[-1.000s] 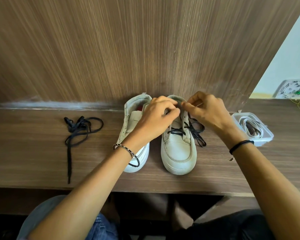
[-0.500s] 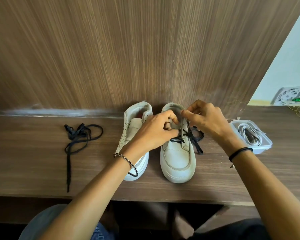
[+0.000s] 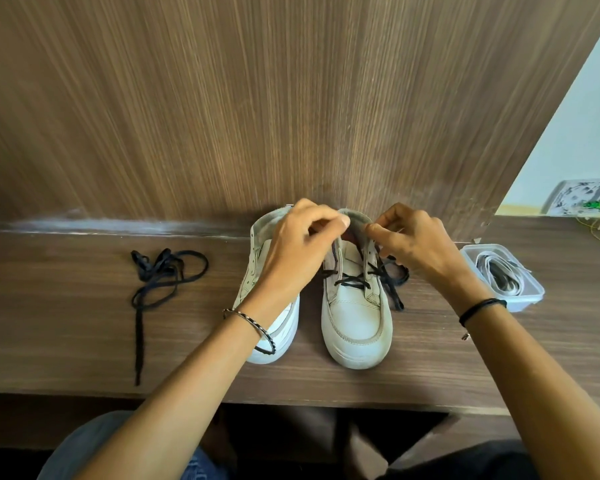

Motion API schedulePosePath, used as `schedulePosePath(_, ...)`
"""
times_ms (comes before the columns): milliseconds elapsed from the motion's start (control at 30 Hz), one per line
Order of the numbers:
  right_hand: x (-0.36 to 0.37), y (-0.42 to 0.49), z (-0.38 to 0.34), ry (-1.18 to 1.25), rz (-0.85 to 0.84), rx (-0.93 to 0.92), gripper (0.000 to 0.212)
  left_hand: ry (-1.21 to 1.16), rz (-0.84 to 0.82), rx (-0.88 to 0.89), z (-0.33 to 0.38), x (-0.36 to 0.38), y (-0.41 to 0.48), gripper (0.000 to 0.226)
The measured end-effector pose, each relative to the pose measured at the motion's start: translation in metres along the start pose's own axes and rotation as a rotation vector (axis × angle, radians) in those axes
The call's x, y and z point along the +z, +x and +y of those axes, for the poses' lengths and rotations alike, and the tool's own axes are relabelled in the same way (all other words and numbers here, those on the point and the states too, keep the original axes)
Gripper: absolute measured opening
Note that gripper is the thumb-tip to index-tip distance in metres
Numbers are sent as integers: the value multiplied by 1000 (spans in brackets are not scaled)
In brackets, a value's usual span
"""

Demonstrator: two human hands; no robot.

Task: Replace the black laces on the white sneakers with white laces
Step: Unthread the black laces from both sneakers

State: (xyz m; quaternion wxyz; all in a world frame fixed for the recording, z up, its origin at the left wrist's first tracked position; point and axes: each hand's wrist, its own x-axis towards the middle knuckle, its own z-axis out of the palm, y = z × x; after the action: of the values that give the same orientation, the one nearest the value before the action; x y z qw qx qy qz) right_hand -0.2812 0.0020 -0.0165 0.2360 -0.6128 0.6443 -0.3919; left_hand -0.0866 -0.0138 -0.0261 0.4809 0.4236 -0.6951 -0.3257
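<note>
Standing heel to the back panel, toe short of the bench (image 3: 66, 323) edge, the half-laced sneaker (image 3: 355, 323) has its collar gripped by the left hand (image 3: 298, 251) and its black lace (image 3: 352, 282) pinched by the right hand (image 3: 413, 244), with the unlaced sneaker (image 3: 281, 323) just beside it and the loose lace (image 3: 160, 275) and tub (image 3: 534, 296) of white laces (image 3: 496, 271) apart on either flank.

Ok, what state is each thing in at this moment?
Left shoe: no lace showing.
Right shoe: black lace only in its lower holes.
Loose black lace: lying tangled on the table.
White laces: coiled in the clear box.
Left hand: fingers pinch the right shoe's top.
Right hand: likewise.
</note>
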Motion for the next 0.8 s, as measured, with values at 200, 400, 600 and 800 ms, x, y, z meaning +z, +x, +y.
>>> schedulePosePath(200, 0, 1, 1, 15, -4, 0, 22, -797, 32, -292, 17, -4, 9, 13)
schedulePosePath(400, 1, 1, 2, 14, -13, -15, 20, -261, -102, -161, 11, -3, 5, 18)
schedulePosePath(600, 1, 1, 2, 15, -9, -21, 22, 492, -325, 214, -3, 10, -8, 17)
schedulePosePath(800, 1, 1, 1, 17, -9, -20, 24, 792, -322, 352, 1, 9, -10, 17)
